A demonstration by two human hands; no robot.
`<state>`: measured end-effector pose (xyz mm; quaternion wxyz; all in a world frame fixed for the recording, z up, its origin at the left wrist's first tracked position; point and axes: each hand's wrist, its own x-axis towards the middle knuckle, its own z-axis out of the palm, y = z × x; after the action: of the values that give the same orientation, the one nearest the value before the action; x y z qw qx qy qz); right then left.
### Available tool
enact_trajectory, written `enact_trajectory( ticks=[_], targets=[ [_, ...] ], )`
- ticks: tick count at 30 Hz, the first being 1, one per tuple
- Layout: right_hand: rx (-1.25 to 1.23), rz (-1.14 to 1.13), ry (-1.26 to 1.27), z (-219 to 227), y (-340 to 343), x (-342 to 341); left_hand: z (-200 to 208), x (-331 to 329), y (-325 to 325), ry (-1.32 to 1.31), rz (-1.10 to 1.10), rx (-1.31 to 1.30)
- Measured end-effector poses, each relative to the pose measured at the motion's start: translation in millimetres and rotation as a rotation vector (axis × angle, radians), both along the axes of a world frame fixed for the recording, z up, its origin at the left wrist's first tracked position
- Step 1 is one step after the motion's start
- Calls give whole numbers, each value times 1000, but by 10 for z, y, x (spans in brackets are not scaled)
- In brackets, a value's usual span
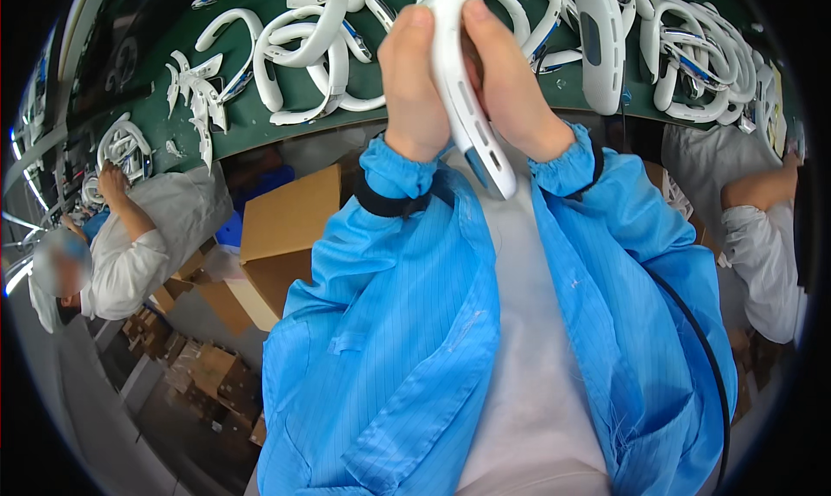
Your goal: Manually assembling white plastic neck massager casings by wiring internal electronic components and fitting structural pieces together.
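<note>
Near the table's front edge, my left hand (412, 85) and my right hand (512, 89) both grip a white curved neck fan (457, 85). One arm of it points down toward my chest, with slots along its side and a small port near the tip. My thumbs press on its upper part; most of the other fingers are hidden behind it. Just right of my right hand lies another white neck fan (599, 59) with slotted edges. Left of my left hand, several white curved bands (325, 63) lie in a loose heap.
A green table (247, 137) carries more white parts, including a pile of curved bands (705, 63) at the right and small white pieces (201, 98) at the left. Cardboard boxes (290, 215) stand below. Co-workers (130, 254) sit on both sides. A black cord (705, 349) runs down my right side.
</note>
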<state>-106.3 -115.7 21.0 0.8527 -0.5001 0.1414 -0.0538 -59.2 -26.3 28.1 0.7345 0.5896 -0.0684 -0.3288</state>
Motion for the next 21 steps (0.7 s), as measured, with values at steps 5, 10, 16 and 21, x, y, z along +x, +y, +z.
enact_trajectory(
  ticks=[5,10,16,21],
  targets=[
    [-192,-70,44,-86,68,-19,-234,-181,-60,105,207,-146],
    [-306,-88,44,-183,84,-69,-350,-249,-22,10,173,-91],
    [-233,-91,11,-340,85,-54,-421,-305,-107,-3,306,-177],
    [-202,-40,94,-264,36,-4,-393,-289,-112,-284,279,-89]
  ],
)
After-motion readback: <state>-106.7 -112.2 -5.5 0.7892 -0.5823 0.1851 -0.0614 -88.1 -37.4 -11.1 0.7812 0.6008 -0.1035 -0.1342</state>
